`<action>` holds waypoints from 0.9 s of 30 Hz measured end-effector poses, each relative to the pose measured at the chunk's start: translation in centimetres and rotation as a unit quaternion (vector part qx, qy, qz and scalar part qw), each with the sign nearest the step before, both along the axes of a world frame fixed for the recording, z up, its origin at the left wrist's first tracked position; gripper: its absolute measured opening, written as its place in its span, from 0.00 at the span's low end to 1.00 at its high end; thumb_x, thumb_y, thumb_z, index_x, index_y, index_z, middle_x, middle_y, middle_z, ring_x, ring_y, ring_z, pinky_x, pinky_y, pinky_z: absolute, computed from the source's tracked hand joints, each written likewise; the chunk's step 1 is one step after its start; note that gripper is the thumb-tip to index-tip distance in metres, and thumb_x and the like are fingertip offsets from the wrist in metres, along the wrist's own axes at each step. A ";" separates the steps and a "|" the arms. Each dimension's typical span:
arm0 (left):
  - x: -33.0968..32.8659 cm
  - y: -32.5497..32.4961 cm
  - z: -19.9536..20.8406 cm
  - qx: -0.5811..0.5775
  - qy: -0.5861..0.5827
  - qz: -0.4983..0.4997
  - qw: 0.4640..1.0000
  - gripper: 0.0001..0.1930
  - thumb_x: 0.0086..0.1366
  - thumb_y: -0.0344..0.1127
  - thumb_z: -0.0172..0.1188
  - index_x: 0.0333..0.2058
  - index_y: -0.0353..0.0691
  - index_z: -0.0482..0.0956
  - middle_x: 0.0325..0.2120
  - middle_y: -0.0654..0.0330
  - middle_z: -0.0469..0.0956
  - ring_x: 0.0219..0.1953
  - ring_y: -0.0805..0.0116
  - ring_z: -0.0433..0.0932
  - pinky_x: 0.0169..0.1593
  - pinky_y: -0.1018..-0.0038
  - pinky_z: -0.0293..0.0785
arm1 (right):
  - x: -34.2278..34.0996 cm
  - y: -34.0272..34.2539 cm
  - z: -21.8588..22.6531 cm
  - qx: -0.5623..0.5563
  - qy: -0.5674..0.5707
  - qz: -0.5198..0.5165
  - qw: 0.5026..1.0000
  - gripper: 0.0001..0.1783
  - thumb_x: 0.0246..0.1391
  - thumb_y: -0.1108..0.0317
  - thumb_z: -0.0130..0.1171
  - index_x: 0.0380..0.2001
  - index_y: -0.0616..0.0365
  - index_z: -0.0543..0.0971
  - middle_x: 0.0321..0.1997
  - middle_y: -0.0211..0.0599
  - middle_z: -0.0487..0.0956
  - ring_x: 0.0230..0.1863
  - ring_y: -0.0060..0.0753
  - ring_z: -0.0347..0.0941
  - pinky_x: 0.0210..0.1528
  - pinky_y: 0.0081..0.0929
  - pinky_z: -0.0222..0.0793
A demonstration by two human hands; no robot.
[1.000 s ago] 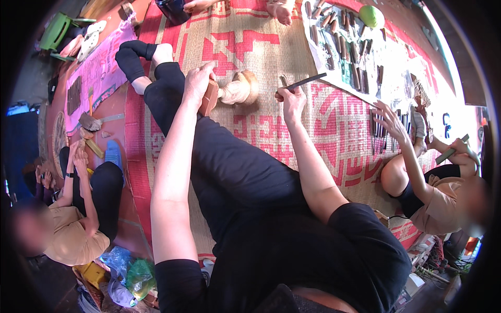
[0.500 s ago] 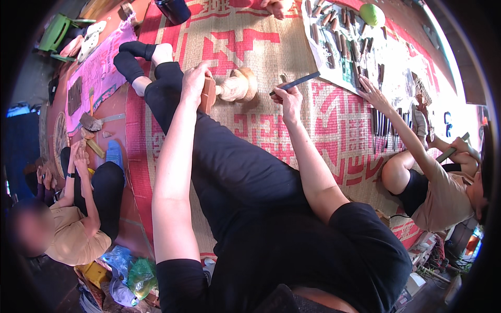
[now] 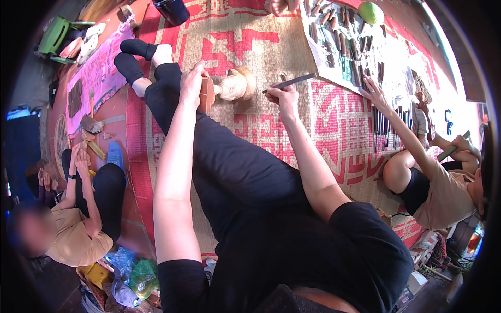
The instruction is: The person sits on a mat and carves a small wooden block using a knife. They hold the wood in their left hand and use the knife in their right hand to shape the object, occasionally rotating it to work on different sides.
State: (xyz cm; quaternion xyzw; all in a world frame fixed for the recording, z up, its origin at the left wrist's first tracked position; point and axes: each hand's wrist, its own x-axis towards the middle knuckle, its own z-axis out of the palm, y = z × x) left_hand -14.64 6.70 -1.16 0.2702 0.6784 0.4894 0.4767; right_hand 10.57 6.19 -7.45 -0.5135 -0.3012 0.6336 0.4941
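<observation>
Head view: block (image 3: 207, 96) in the left hand (image 3: 192, 83), dark bar (image 3: 301, 80) in the right hand (image 3: 283, 97)

Nearest: the wearer's dark trousers (image 3: 245, 151), one leg running off to the upper left, both forearms out over the mat (image 3: 266, 122).

Left hand: curled round the block's left side, grip closed, fingertips partly hidden. Block is reddish-brown and sits between that hand and a pale carving (image 3: 233, 84). Carving's narrow end meets the block; its broad round end points right. Cannot tell whether the two are joined, or whether the carving rests on the mat.

Right hand: fingers closed round the bar's left end, the free end slanting up and right. A thin piece pokes up behind the fingers; too small to identify. Bar stands just right of the carving, apart from it.

Handling, my judgement: a firm left grip on the block should steady the carving if they are joined. Light, even pressure from the bar, stroked clear of the left fingers, seems safest; turning the block would bring fresh surface round.

Farther right: a co-worker's hand (image 3: 374, 95), fingers spread, at the edge of a pale sheet (image 3: 326, 72) bearing rows of tools (image 3: 343, 46).

Farthest: a green fruit (image 3: 371, 13) beyond the tools; a dark cup (image 3: 172, 11), upper left.
</observation>
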 end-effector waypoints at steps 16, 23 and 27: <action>0.4 -0.3 0.6 -0.017 0.000 0.009 1.000 0.21 0.59 0.47 0.54 0.14 0.38 0.71 0.12 0.61 0.70 0.14 0.73 0.69 0.21 0.75 0.64 | -4.9 3.0 0.2 0.019 0.048 0.030 0.998 0.12 0.37 0.76 0.64 0.29 0.68 0.76 0.27 0.40 0.78 0.31 0.29 0.75 0.40 0.26 0.68; 0.2 -0.1 -0.1 0.002 0.012 -0.004 1.000 0.21 0.59 0.49 0.54 0.17 0.39 0.70 0.12 0.60 0.70 0.13 0.70 0.70 0.17 0.75 0.67 | -4.5 3.5 0.1 -0.002 0.049 -0.001 0.999 0.09 0.38 0.77 0.62 0.26 0.66 0.75 0.26 0.40 0.79 0.28 0.30 0.75 0.33 0.27 0.72; 0.2 -0.3 0.1 0.006 0.015 -0.019 1.000 0.21 0.59 0.50 0.54 0.16 0.39 0.70 0.12 0.60 0.71 0.13 0.70 0.70 0.17 0.75 0.66 | -4.7 3.0 1.5 -0.012 0.036 0.020 0.999 0.08 0.39 0.77 0.61 0.26 0.66 0.75 0.26 0.40 0.79 0.26 0.30 0.76 0.32 0.27 0.72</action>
